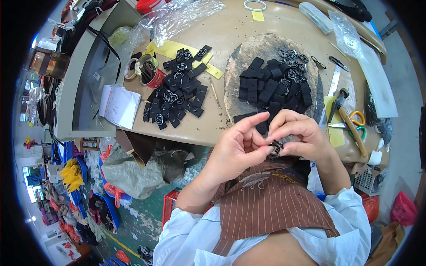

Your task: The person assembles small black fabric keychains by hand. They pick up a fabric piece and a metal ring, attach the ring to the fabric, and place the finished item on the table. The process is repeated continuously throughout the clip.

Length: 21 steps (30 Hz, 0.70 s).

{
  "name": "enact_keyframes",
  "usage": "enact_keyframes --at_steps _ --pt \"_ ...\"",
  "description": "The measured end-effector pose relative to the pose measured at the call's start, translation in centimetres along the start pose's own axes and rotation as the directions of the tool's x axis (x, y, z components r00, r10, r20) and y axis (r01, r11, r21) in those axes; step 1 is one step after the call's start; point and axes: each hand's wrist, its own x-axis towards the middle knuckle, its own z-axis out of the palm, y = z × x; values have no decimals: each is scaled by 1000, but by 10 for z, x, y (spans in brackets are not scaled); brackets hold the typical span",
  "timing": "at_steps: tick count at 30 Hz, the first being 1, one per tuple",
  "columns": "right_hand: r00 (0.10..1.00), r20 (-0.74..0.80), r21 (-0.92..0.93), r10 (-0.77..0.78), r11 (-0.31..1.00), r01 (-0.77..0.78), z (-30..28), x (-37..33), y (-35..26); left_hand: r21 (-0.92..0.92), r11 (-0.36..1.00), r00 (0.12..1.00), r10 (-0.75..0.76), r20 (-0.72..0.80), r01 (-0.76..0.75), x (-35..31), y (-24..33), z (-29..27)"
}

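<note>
Close to my body, just over the table's front edge, both hands meet at a small dark metal ring-shaped buckle. My left hand pinches it between thumb and fingers, with the index finger raised. My right hand grips its other side with closed fingertips. Beyond them, black rectangular tabs lie heaped on a round worn board, beside a cluster of shiny dark buckles. To the left is a pile of black tabs with buckles on them. The fingers partly hide the held piece.
A hammer, scissors and a metal ruler lie at the right. A red tin, tape roll and notepad are at the left. Plastic bags lie at the back.
</note>
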Motion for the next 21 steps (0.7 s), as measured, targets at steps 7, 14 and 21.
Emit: enact_keyframes --at_steps 7,14,21 --pt "993 7 137 -116 984 114 7 -7 11 -230 942 966 -215 146 244 2 -21 -4" --pt "978 -210 171 -11 984 48 7 -42 23 -237 958 985 -142 102 163 25 -60 -2" --pt "885 -450 341 120 939 47 -3 -57 12 950 306 866 488 -111 -51 113 -38 -6"
